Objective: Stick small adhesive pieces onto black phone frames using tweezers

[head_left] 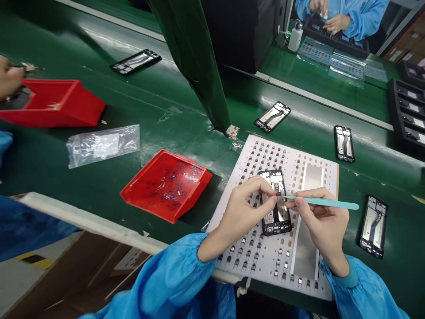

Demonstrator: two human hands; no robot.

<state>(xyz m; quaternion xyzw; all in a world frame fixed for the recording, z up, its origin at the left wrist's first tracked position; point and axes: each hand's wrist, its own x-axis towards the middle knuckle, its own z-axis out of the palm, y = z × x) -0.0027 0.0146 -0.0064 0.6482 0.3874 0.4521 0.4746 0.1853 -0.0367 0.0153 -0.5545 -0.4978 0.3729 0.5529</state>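
My right hand [320, 221] grips a pair of turquoise tweezers [335, 203], their tips pointing left. My left hand [247, 208] is closed in a pinch, and a small dark part [279, 194] shows at its fingertips, where the tweezer tips meet it. Its exact kind is too small to tell. Beneath both hands lies an open phone frame [277, 227], partly hidden by my left fingers. The frame rests on a white board [265, 266] set with rows of small black-and-silver parts [247, 254] and a silver metal strip [303, 248].
A red bin [166, 186] with tiny pieces and a clear plastic bag [103, 145] lie left. Further phone frames [373, 226] sit on the green bench. Another red bin [83, 104] stands beside a co-worker's hand [9, 77]. A green post [195, 66] rises behind the board.
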